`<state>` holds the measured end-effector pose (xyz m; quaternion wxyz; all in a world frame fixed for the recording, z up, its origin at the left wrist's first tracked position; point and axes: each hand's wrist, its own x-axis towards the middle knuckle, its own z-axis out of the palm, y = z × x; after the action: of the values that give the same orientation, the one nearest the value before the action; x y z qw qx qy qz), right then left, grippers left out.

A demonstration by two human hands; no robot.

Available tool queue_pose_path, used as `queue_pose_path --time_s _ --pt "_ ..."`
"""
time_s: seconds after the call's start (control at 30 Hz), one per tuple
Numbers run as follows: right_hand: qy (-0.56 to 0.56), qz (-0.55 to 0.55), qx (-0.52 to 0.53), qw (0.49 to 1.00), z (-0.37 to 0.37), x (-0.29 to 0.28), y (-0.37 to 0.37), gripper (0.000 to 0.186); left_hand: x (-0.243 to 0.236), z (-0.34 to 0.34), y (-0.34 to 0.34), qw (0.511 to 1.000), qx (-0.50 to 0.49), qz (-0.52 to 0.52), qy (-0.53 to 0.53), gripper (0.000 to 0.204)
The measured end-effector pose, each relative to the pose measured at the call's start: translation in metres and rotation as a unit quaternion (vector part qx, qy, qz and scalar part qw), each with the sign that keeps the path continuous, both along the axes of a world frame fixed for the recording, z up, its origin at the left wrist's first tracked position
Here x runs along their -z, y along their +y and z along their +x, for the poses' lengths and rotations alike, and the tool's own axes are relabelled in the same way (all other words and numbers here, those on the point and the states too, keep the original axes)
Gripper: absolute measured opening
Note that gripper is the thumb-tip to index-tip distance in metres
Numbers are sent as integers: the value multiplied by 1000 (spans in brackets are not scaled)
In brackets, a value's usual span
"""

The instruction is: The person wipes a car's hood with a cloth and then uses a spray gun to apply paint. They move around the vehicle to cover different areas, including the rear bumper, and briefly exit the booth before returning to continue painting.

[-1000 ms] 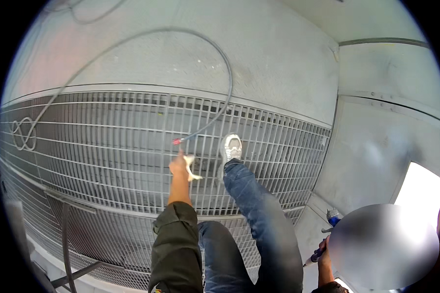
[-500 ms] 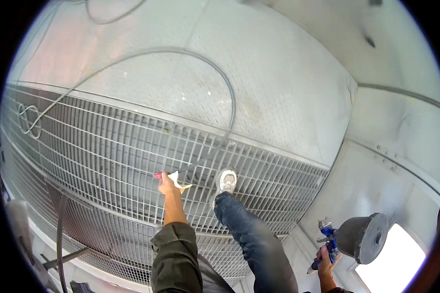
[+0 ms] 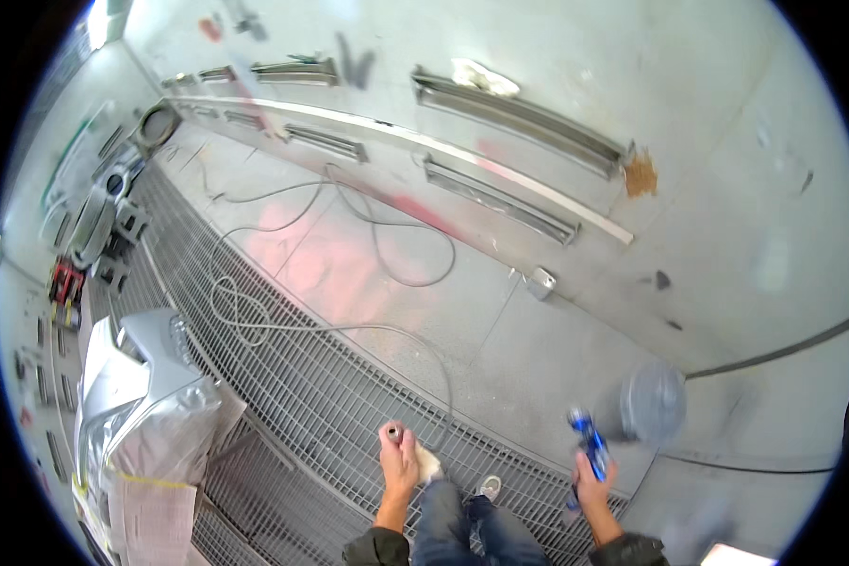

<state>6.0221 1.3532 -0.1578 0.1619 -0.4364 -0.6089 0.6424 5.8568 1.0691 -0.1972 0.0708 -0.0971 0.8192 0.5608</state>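
Observation:
My left hand is closed on the metal end fitting of a grey air hose and on a pale crumpled cloth, above the floor grating. The hose trails from it across grating and floor. At the lower right my right hand grips a blue spray gun with a large grey cup, blurred, beside the gun's head. The gun and hose end are apart. My jeans and one light shoe show below, on the grating.
A silver vehicle panel, partly covered in film and paper, stands at left on supports. More parts are at the far left. The wall carries metal racks; a cloth lies on one. Looped hoses lie along the paint-stained floor.
My left hand closed on the hose end lying on the grating and lifted it. My view has swung up and leftward, bringing the wall racks and silver panel into sight.

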Motion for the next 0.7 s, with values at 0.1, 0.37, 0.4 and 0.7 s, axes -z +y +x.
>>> queue_pose_path --time_s 0.1,0.37,0.4,0.7 --pt "132 -11 -80 988 -136 -86 -11 16 -85 -42 -1 982 -6 97 162 21" --pt "479 -199 -280 808 -430 -332 -125 18 -180 -175 -44 926 -7 278 256 41" --pt "510 -206 -311 775 -450 -360 -137 20 -201 -194 -45 928 11 265 260 41" --pt "482 -305 -493 657 -573 -447 -285 24 -268 -268 -99 918 -79 142 362 33"
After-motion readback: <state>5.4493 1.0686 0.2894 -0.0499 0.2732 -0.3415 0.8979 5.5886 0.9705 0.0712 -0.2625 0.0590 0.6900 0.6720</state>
